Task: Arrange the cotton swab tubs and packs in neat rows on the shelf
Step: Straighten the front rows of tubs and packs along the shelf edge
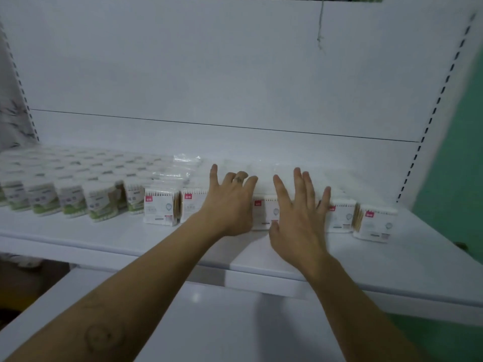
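Here, a white metal shelf [392, 257] runs across the middle of the frame, and both of the person's bare hands reach over its front edge to the goods standing on it. At the left of the frame, round cotton swab tubs with green and white labels [72, 202] stand packed in many close rows that run back toward the white back panel [183, 74]. From the centre to the right, square white cotton swab packs with pink corner labels [159, 209] stand upright in a front row, their printed faces toward the camera. The left hand [230, 202], in the centre of the frame, is open with its fingers spread and slightly bent over the tops of the packs, gripping nothing. The right hand [300, 215], just right of it, is also open, fingers straight and fanned, lying flat on the pack tops with the thumb down against a pack's front face. One pack [264, 211] shows between the two hands. The rightmost pack [373, 226] stands a little forward of its neighbours and turned slightly. Behind the front row lie clear plastic bags [185, 163] of swabs, blurred. A slotted white upright [439, 100] edges the panel at the upper right, with a green wall [460, 165] beyond it. A lower white shelf [209, 322] fills the bottom of the frame.
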`<state>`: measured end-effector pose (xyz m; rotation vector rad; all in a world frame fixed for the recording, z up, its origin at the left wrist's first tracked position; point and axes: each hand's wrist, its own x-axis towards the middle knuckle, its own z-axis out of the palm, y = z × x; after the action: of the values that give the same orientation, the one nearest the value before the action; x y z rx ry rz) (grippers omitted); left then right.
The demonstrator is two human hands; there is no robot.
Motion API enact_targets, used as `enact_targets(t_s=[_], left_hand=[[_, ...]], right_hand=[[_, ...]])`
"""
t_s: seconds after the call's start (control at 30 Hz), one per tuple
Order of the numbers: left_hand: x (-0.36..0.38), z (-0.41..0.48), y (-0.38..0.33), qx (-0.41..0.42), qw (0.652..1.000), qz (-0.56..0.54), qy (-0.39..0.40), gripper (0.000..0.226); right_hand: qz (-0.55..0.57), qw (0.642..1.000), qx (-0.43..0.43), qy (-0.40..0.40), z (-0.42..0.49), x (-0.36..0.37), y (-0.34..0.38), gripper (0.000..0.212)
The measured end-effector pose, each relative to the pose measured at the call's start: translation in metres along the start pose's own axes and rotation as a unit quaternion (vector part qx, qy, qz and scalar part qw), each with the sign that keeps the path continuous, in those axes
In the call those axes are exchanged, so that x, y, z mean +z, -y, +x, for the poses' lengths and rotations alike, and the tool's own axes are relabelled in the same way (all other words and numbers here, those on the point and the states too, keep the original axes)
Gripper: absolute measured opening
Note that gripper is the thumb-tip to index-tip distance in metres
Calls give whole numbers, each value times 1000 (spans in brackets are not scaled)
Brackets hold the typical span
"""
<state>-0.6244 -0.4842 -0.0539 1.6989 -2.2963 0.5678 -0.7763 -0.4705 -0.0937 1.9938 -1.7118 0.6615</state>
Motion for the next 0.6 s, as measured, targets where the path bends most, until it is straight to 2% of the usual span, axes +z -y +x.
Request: enact_targets(t_s=[0.17, 0.3, 0.4, 0.6], left_hand=[[0, 11, -8, 46, 999, 6, -11, 63], [-1, 20, -17, 87, 995, 36, -18, 55], [8, 18, -19, 84, 995, 37, -27, 53], [19, 19, -18, 71, 997, -6, -42, 47]], right_hand=[[10, 995, 83, 49, -9, -4, -29, 82], [40, 995, 67, 68, -9, 1, -31, 80], [43, 994, 52, 87, -12, 5, -34, 77], [58, 995, 51, 70, -8, 5, -35, 75]])
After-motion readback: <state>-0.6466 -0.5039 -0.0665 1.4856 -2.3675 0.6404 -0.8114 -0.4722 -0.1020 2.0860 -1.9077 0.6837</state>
